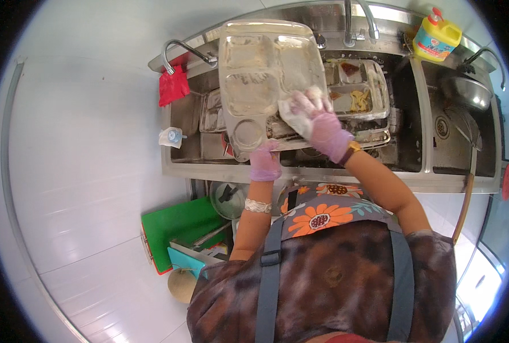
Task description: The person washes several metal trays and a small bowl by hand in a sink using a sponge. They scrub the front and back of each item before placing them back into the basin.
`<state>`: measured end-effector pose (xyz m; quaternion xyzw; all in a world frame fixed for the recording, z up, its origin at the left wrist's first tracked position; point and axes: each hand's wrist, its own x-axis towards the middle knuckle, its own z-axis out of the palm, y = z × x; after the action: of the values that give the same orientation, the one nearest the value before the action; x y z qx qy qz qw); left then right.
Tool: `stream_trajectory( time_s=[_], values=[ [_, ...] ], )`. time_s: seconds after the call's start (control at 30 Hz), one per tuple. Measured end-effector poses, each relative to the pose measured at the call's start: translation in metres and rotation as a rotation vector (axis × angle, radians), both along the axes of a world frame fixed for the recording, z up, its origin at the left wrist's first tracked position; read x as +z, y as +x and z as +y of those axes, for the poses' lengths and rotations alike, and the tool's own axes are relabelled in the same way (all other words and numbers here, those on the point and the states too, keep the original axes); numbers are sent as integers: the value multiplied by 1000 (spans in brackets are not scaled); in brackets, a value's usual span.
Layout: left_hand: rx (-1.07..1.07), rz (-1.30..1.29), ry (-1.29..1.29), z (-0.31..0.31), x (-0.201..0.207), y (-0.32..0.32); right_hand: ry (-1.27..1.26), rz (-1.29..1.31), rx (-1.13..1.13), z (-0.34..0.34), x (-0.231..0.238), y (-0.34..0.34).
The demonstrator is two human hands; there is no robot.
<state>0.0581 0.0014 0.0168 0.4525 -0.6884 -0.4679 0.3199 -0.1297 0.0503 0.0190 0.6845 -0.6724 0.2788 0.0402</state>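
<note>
A metal compartment tray [251, 91] is tilted up over the sink, its divided face toward me. My left hand [265, 162], in a thin purple glove, is closed on the tray's near edge. In my right hand [326, 127], also gloved, is a white, foamy cloth [294, 116] pressed against the tray's lower right part. White suds coat the right fingers. Behind and to the right, another compartment tray [378, 86] holds yellow and dark red food scraps, atop more stacked trays. Further trays lie partly hidden at left.
Curved faucets [174, 51] line the sink's back edge. A red cloth [174, 87] hangs at left. A yellow pump bottle [436, 39] stands at back right. The right basin holds a metal bowl [467, 92] and a long-handled strainer [463, 126]. Green boards [180, 231] stand lower left.
</note>
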Motion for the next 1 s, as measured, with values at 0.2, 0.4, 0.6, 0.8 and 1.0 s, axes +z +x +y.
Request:
stream_trajectory(
  time_s=[0.2,0.4,0.6,0.8,1.0],
  values=[
    [-242,-305,-498,18,11,-5,34,-43,79,-38,50,34],
    [-215,-243,-297,28,28,28,225,145,-128,-101,101,-1],
    [-179,-330,-591,38,43,58,-191,-195,-118,-144,51,-54],
    [-110,-284,-371,44,5,85,223,681,-340,-118,-8,7],
    [-11,-228,92,25,1,93,-51,16,-278,-129,-19,61]
  ],
)
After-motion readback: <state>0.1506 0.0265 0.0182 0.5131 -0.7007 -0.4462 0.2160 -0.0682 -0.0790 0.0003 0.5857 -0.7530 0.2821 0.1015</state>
